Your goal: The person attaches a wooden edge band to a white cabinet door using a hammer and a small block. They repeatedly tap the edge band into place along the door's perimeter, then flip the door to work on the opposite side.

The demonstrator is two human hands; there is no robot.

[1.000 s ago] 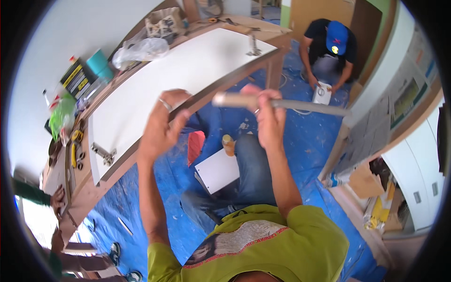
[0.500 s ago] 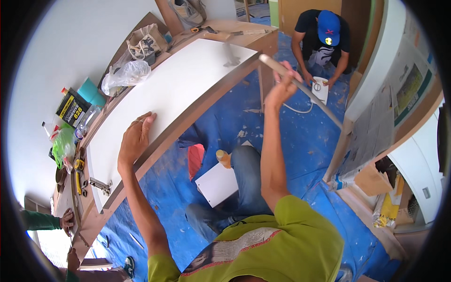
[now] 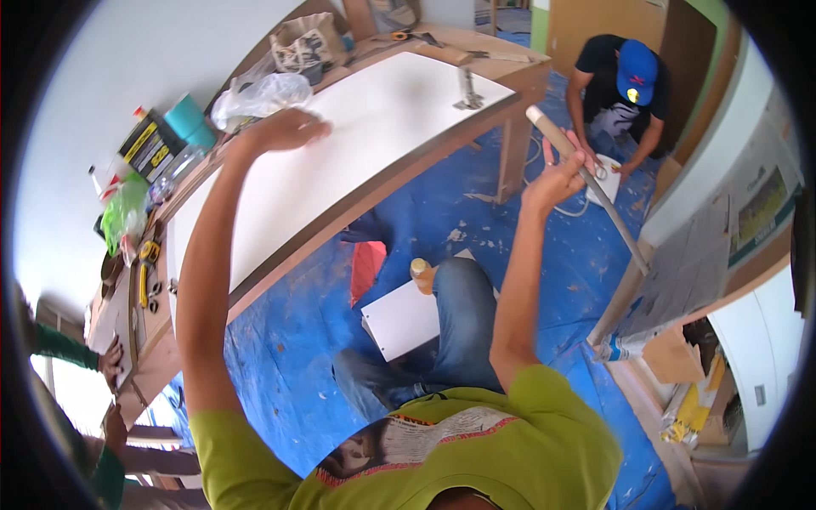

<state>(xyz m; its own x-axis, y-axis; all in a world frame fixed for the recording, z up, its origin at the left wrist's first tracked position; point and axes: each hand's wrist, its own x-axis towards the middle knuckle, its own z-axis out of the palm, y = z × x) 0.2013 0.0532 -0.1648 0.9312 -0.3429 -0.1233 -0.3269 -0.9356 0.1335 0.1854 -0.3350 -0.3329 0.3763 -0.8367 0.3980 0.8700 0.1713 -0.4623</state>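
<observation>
My right hand (image 3: 557, 180) is closed round a long thin stick (image 3: 627, 234) with a thicker tan end (image 3: 548, 127) that points up and to the left. I hold it in the air beside the workbench. My left hand (image 3: 293, 129) is over the far long edge of a white cabinet door panel (image 3: 357, 140), fingers outstretched and slightly blurred; whether it touches the panel I cannot tell. The panel lies flat on the wooden workbench (image 3: 523, 153). A metal hinge (image 3: 467, 92) stands up near its far right corner.
Bench clutter includes a clear plastic bag (image 3: 263, 98), a black box (image 3: 149, 149), a teal cup (image 3: 189, 121) and a yellow tape measure (image 3: 149, 252). A person in a blue cap (image 3: 637, 72) crouches ahead. Another person's hands (image 3: 110, 361) work at left. Paper-covered panels (image 3: 697, 229) stand at right.
My left hand has gone from the panel's near side to its far edge. My right hand and the stick appear further right. The whole view has shifted.
</observation>
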